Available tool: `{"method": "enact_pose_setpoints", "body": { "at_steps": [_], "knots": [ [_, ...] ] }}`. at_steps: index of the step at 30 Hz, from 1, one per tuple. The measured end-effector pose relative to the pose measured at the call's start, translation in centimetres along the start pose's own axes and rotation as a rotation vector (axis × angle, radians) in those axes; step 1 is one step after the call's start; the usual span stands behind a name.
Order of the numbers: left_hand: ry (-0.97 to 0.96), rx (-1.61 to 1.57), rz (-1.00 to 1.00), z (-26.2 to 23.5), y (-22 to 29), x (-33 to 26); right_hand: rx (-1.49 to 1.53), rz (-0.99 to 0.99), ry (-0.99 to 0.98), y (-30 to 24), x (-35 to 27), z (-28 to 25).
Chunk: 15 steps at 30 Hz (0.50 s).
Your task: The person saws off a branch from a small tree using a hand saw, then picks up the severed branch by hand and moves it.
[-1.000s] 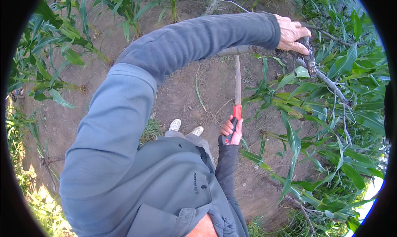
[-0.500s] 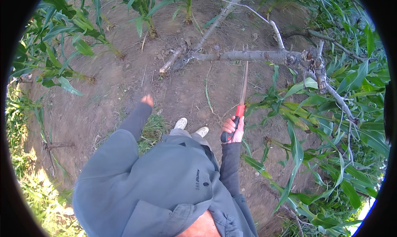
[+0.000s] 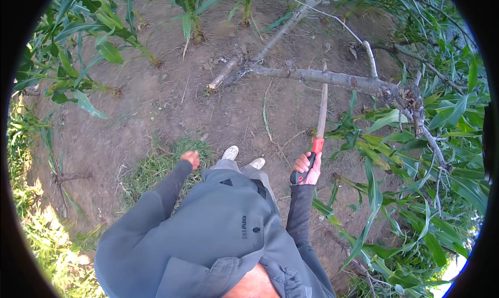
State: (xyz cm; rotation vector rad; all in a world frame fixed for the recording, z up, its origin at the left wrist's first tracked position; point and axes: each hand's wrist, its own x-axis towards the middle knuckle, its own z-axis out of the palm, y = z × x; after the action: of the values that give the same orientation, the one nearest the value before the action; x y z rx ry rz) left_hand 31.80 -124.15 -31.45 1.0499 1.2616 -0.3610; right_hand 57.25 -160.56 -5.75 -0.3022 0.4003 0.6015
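My right hand [image 3: 307, 168] is wrapped round the black and red handle of a pruning saw [image 3: 322, 116]. The saw's long blade points away from me, and its far end crosses a bare grey branch [image 3: 312, 75]; whether it touches the wood I cannot tell. My left hand [image 3: 191, 159] is loosely closed near my left hip, above a patch of grass [image 3: 156, 165], with nothing seen in it. A short cut stub [image 3: 222, 75] of the branch lies at its left end. From that end a second long limb [image 3: 291, 22] slants away to the far right.
Green corn plants [image 3: 106, 43] grow at the far left, and thicker corn [image 3: 442, 183] fills the right side. A knotty fork [image 3: 410, 103] sends a thinner limb down into those leaves. My light shoes [image 3: 230, 152] stand on bare brown soil [image 3: 208, 121].
My left hand has drawn back toward my body, from over bare soil to beside the grass. The branch and the saw sit slightly farther right in view; my right hand keeps its grip.
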Motion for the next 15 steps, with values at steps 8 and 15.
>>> {"method": "enact_pose_setpoints", "body": {
  "at_steps": [8, 15],
  "knots": [
    [0.011, -0.08, 0.325, -4.1, 16.8, 1.3, -0.407, -0.41, 0.379, 1.2, -3.6, -4.2],
    [0.21, -0.098, 0.306, -4.3, 12.3, 1.7, -0.786, 0.055, 0.753, 4.7, -1.3, -5.5]
  ]
}}
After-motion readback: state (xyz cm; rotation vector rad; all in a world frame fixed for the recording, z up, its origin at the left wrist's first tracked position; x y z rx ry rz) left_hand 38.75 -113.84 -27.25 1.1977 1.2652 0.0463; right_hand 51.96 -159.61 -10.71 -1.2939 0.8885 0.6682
